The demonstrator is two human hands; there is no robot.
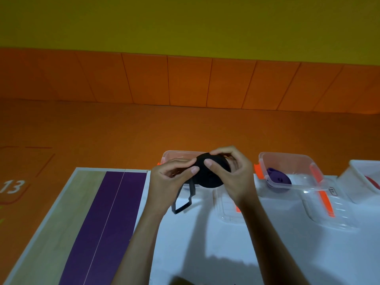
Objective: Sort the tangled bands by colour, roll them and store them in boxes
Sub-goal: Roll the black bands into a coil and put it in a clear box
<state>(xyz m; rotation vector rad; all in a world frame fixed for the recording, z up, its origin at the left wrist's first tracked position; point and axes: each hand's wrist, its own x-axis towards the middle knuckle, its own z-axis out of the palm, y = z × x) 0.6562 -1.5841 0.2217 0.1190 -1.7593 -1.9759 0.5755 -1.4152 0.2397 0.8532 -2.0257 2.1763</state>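
Note:
A black band (208, 177), mostly wound into a flat round roll, is held up above the white table (205, 243). My right hand (230, 171) grips the roll from the right with the thumb on its face. My left hand (170, 177) pinches its left edge. The band's loose tail (183, 200) hangs down in a bent loop to the table. Behind the roll stands a clear box (174, 157), mostly hidden by my hands. To the right, a second clear box (287, 171) holds a rolled purple band (277, 178).
A third white box (362, 179) with something red inside sits at the right edge. Clear lids with orange clips (324, 204) lie in front of the boxes. A wood-and-purple panel (102, 223) adjoins the table's left. Orange floor and wall lie beyond.

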